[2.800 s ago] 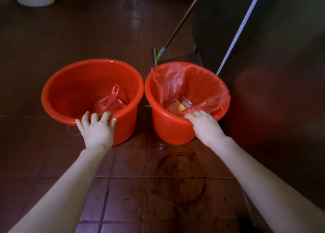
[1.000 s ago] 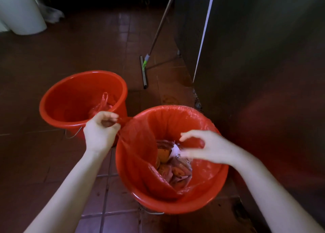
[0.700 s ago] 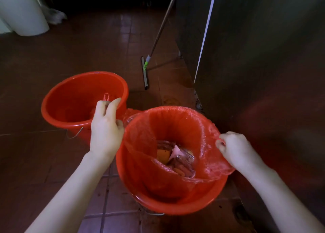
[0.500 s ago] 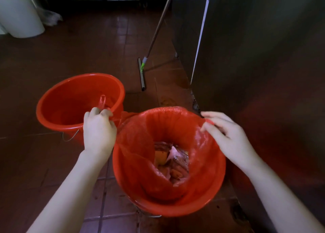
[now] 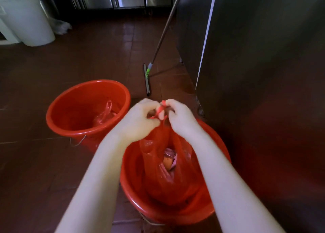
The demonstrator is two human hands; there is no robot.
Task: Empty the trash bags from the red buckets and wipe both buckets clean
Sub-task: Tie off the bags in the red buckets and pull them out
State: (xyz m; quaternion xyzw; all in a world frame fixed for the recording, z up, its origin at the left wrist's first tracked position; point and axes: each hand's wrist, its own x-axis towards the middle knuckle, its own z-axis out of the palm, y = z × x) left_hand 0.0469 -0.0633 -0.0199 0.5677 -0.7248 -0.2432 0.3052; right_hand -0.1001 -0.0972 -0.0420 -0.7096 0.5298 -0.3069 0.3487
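Grip: left hand [image 5: 139, 122] and right hand [image 5: 181, 118] pinch trash bag handles [image 5: 161, 109] — fingers blurred.

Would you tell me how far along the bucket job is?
Nothing finished yet. In hand: left hand and right hand pinch the handles of the red plastic trash bag in the nearer red plastic bucket. Left: lifting it out, the crumpled red bag in the farther red bucket, wiping both.

Squeegee [image 5: 163, 34] on tile floor [image 5: 88, 57], white bin [image 5: 29, 21] top L, steel cabinet [image 5: 263, 57] R.
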